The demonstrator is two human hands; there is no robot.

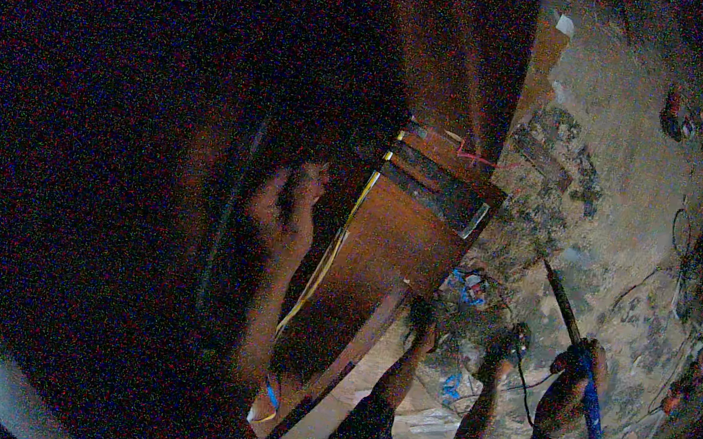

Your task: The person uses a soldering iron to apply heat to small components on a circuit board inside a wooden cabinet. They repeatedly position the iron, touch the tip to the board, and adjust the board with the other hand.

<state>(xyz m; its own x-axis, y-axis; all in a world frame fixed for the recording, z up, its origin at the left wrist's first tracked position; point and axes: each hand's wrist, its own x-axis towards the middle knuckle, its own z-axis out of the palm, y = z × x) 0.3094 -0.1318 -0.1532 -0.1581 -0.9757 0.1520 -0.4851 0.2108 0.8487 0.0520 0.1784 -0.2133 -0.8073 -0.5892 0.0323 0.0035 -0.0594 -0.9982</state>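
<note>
Gripping a blue-handled soldering iron [591, 406], the right hand [562, 393] is holding it over the stained floor [642, 197]; the left hand [288, 211] is hovering beside a brown box [385, 233], its grip and the box's contents too dark to tell.

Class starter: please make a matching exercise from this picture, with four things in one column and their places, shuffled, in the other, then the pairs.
Things:
1. Right hand
2. Left hand
3. Yellow strand
4. Red strand

Places:
A. Along the left edge of the brown panel
B. Near the panel's far end, at the top of the picture's middle
C. Closed around the blue handle of a slim, dark-tipped tool
D. In the dark area left of the panel

Pairs: 1-C, 2-D, 3-A, 4-B
</note>
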